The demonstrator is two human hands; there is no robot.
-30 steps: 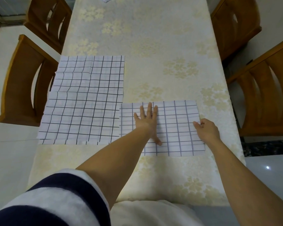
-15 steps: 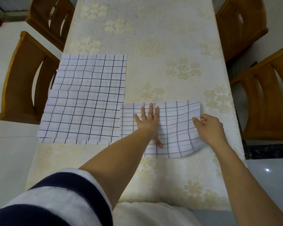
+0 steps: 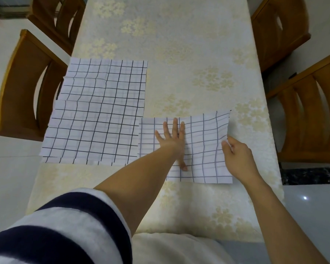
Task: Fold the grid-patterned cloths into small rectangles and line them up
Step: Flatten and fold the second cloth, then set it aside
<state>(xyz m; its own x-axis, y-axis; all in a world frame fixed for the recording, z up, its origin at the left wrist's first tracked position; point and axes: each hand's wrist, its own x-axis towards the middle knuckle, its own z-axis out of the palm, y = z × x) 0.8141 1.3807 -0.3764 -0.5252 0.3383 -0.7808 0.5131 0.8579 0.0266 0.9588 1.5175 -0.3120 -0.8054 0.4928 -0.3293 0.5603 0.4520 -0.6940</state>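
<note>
1. The table is bearing everything under its floral cover; the fold is best laid down flat on it rather than made in the air.
2. Two wider grid cloths are lying at the left, the far cloth and the near cloth touching each other; both are looking unfolded and waiting their turn.
3. The working cloth is lying just right of the near cloth, edges meeting; its left part is sitting flat, while its right side is rippling and standing clear of the table.
4. The left hand is pressing down on the cloth's middle with straight, spread fingers, gripping nothing; it is probably serving as the hinge, so it should be holding firm while the right side is swung across.
5. The right hand is pinching the cloth's right edge between thumb and fingers; the cloth is running leftward from that pinch toward the flat palm; the edge should be carried over level, grid lines matching, corners meeting the left edge.
</note>
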